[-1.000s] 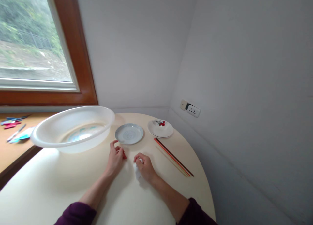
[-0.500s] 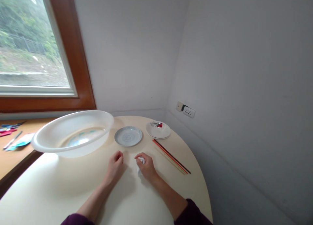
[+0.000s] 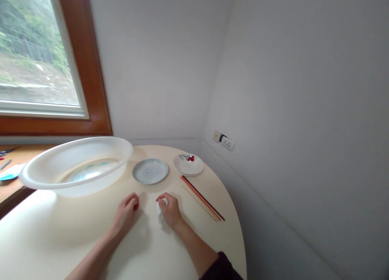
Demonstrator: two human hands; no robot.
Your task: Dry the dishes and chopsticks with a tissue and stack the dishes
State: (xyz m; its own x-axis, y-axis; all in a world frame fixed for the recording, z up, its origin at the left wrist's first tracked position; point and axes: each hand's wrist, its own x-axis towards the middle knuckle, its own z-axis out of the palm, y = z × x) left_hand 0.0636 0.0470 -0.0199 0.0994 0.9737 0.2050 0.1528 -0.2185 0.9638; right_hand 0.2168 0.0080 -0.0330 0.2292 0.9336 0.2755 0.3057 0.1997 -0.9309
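I see the left hand resting on the cream table, fingers curled into a loose fist, holding nothing. Just beside it at three o'clock, the right hand is clenched around a small white wad, pressed onto the table. At two o'clock from that hand lie chopsticks. Farther off at twelve o'clock sits a grey-blue plate; at one o'clock, a white dish with a red mark. At ten o'clock stands a big translucent basin.
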